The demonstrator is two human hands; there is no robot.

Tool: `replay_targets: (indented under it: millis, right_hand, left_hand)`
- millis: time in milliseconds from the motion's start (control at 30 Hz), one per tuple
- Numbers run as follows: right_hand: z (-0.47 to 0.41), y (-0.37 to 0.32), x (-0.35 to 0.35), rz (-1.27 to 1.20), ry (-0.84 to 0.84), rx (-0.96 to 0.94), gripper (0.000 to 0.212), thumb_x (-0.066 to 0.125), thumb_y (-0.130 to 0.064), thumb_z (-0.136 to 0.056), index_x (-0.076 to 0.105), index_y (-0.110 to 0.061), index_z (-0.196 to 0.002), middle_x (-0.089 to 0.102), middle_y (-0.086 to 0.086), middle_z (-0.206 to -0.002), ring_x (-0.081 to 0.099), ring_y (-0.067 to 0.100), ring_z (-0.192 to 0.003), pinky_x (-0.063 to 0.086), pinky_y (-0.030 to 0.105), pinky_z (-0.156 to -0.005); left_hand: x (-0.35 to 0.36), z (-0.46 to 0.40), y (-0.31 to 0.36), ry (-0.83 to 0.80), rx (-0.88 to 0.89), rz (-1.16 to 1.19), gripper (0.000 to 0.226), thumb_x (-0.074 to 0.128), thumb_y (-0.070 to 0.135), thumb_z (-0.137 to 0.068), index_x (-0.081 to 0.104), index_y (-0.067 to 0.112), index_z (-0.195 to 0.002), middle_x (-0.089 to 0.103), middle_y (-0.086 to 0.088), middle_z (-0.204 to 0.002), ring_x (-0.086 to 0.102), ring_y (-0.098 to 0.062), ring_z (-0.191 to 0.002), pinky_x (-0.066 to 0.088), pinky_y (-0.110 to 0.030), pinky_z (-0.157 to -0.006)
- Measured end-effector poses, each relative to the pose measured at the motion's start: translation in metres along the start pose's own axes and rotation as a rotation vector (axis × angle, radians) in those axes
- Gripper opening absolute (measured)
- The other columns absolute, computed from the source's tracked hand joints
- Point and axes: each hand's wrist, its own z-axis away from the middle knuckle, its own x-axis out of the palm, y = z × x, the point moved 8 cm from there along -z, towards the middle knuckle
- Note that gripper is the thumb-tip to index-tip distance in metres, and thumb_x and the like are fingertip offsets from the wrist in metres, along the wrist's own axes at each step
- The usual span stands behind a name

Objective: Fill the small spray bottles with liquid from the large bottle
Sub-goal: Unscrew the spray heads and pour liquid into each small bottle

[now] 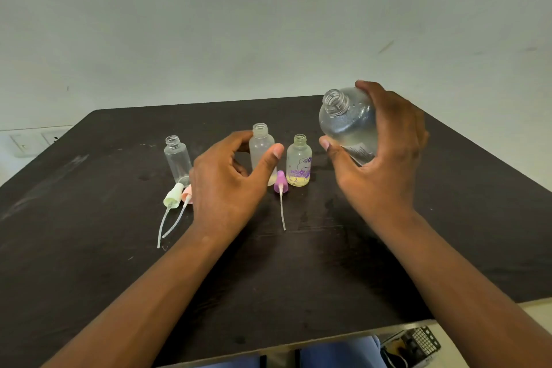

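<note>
Large bottle [346, 125], uncapped and tilted with its mouth toward the left, sits above the table [89, 248] in the right hand [379, 158], whose fingers and thumb wrap its body. Left hand [227, 182] has thumb and fingers curled around the frosted small bottle [261, 146]; the printed small bottle [299, 161] stands just beyond the thumb tip.

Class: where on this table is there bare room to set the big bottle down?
Bare table lies right of the printed bottle, and along the near edge. The middle is crowded with small bottles and spray caps.
</note>
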Motion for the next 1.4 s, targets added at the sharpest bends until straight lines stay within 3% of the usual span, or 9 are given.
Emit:
replay_targets:
  millis: [200,300,367,500,700,900,1033,1267,1400]
  right_hand:
    - [-0.001,0.003,-0.002,-0.034,0.012,0.043,0.074,0.090,-0.037,-0.078,0.059,-0.012,-0.141,0.064,0.004,-0.131,0.058,0.030,-0.122,0.043,0.044,-0.105]
    - [0.000,0.002,-0.002,-0.057,0.020,0.051,0.074,0.085,-0.044,-0.080,0.059,-0.008,-0.139,0.064,0.005,-0.130,0.058,0.029,-0.120,0.045,0.043,-0.103]
    - [0.000,0.002,-0.001,-0.073,0.015,0.053,0.075,0.083,-0.047,-0.080,0.059,-0.007,-0.139,0.064,0.004,-0.129,0.055,0.024,-0.116,0.049,0.043,-0.099]
    - [0.000,0.003,0.002,-0.083,-0.002,0.066,0.076,0.081,-0.052,-0.081,0.060,-0.006,-0.138,0.065,0.002,-0.127,0.054,0.019,-0.110,0.045,0.029,-0.096]
    - [0.000,0.005,0.003,-0.107,-0.030,0.112,0.076,0.083,-0.053,-0.080,0.060,-0.009,-0.138,0.066,-0.001,-0.126,0.056,0.017,-0.109,0.050,0.032,-0.090]
    - [0.000,0.003,0.004,-0.106,-0.034,0.117,0.079,0.076,-0.061,-0.080,0.060,-0.010,-0.138,0.067,0.000,-0.124,0.050,0.007,-0.105,0.040,0.018,-0.088]
    - [0.000,0.006,0.005,-0.102,-0.041,0.122,0.079,0.077,-0.061,-0.080,0.060,-0.010,-0.138,0.067,0.000,-0.125,0.055,0.012,-0.106,0.045,0.023,-0.089]
    - [0.000,0.007,0.005,-0.098,-0.040,0.124,0.080,0.078,-0.061,-0.080,0.060,-0.010,-0.138,0.068,0.001,-0.125,0.057,0.015,-0.108,0.044,0.022,-0.090]
    - [0.000,0.008,0.005,-0.104,-0.039,0.123,0.080,0.075,-0.064,-0.080,0.060,-0.010,-0.138,0.067,0.001,-0.125,0.055,0.011,-0.107,0.044,0.021,-0.091]
  left_hand:
    - [-0.006,-0.004,-0.015,0.054,-0.095,-0.023,0.036,0.072,0.063,-0.088,0.072,0.037,-0.113,0.064,0.017,-0.075,0.059,-0.006,-0.054,0.038,-0.016,-0.060]
    - [-0.006,-0.006,-0.022,0.058,-0.124,-0.030,0.037,0.072,0.062,-0.088,0.073,0.036,-0.114,0.071,0.019,-0.089,0.062,-0.001,-0.061,0.038,-0.011,-0.064]
    - [-0.006,-0.007,-0.026,0.062,-0.143,-0.050,0.037,0.073,0.062,-0.088,0.074,0.035,-0.114,0.072,0.022,-0.098,0.065,0.005,-0.080,0.037,-0.008,-0.072]
    - [-0.005,-0.009,-0.038,0.059,-0.196,-0.067,0.038,0.074,0.062,-0.087,0.076,0.033,-0.111,0.069,0.025,-0.095,0.059,0.015,-0.091,0.035,-0.007,-0.076]
    - [0.000,-0.007,-0.043,0.030,-0.229,-0.109,0.039,0.076,0.059,-0.086,0.076,0.030,-0.113,0.075,0.017,-0.104,0.063,0.003,-0.097,0.033,-0.007,-0.073]
    - [0.002,-0.007,-0.045,0.014,-0.254,-0.138,0.038,0.075,0.059,-0.086,0.076,0.030,-0.111,0.072,0.019,-0.099,0.062,0.004,-0.092,0.037,-0.011,-0.071]
    - [0.003,-0.006,-0.044,-0.005,-0.258,-0.138,0.038,0.075,0.058,-0.087,0.075,0.029,-0.113,0.074,0.017,-0.103,0.065,0.002,-0.097,0.045,-0.025,-0.082]
    - [-0.003,-0.003,-0.029,0.033,-0.226,-0.152,0.057,0.077,0.055,-0.087,0.063,0.027,-0.134,0.065,0.020,-0.118,0.055,0.003,-0.106,0.035,-0.021,-0.090]
    - [-0.019,-0.004,-0.005,0.154,-0.028,-0.123,0.058,0.074,0.049,-0.090,0.051,0.031,-0.139,0.054,0.014,-0.132,0.067,-0.027,-0.100,0.051,-0.040,-0.090]
